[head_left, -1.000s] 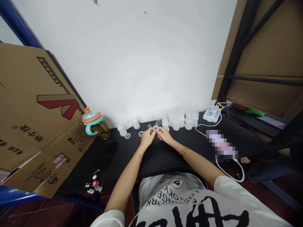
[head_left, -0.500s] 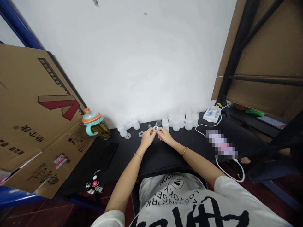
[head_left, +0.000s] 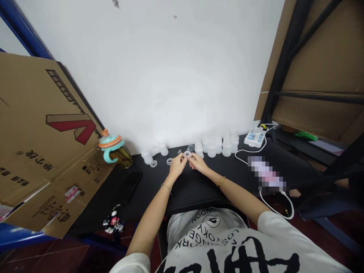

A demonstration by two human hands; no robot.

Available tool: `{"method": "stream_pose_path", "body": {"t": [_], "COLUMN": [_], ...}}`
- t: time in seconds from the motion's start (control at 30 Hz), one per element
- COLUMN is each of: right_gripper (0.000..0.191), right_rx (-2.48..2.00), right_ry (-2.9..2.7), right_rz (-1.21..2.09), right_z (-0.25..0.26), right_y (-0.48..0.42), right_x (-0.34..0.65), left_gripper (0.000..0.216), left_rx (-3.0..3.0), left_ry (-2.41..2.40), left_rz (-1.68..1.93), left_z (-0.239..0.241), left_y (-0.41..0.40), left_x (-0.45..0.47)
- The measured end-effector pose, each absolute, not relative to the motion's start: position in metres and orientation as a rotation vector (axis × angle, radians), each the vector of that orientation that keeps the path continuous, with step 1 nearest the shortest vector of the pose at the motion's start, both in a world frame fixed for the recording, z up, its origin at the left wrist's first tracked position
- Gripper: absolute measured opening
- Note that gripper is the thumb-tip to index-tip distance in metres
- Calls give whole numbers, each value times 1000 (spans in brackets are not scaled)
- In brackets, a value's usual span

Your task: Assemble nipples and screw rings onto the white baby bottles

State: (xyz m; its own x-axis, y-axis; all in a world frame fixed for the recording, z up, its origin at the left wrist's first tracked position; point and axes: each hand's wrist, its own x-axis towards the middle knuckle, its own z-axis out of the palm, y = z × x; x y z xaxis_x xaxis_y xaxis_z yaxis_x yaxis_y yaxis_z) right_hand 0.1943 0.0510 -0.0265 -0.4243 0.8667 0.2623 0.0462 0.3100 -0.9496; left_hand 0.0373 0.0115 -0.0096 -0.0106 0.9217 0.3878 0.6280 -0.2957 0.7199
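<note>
Between the fingertips of my left hand [head_left: 178, 165] and my right hand [head_left: 198, 163] is a whitish bottle collar ring [head_left: 187, 154]. Both hands pinch it from opposite sides, just above the black table. Another collar ring [head_left: 169, 162] lies just left of my left hand, and a further ring [head_left: 153, 163] sits farther left. A small clear nipple [head_left: 179, 151] rests behind my left hand. Past my right fingers is a clear cap-like piece [head_left: 190, 146]. Several white baby bottles [head_left: 212, 148] with tops stand upright right of my hands. At left, a topless bottle [head_left: 147, 156] stands near other white bottles.
A jug [head_left: 115, 149] with a turquoise handle stands at the left by a cardboard box [head_left: 57, 125]. A dark phone [head_left: 131, 185] lies in front, with a keychain figure [head_left: 113, 220] at the edge. At right are a power strip [head_left: 254, 137], white cable and a blurred-out item [head_left: 266, 173].
Almost nothing differs. Both hands keep their place, and the ring appears slightly turned between the fingertips.
</note>
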Motion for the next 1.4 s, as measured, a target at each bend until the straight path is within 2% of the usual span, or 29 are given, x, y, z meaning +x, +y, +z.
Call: {"method": "stream_pose_path", "body": {"t": [1.4], "right_gripper": [36], "right_rx": [-838], "right_ry": [-1746], "right_rz": [1185], "right_z": [-28], "right_y": [53], "right_x": [195], "left_gripper": [29], "left_rx": [1938], "left_ry": [1599], "left_rz": [1213], "left_z": [-7], "left_y": [10], "left_x": [37]}}
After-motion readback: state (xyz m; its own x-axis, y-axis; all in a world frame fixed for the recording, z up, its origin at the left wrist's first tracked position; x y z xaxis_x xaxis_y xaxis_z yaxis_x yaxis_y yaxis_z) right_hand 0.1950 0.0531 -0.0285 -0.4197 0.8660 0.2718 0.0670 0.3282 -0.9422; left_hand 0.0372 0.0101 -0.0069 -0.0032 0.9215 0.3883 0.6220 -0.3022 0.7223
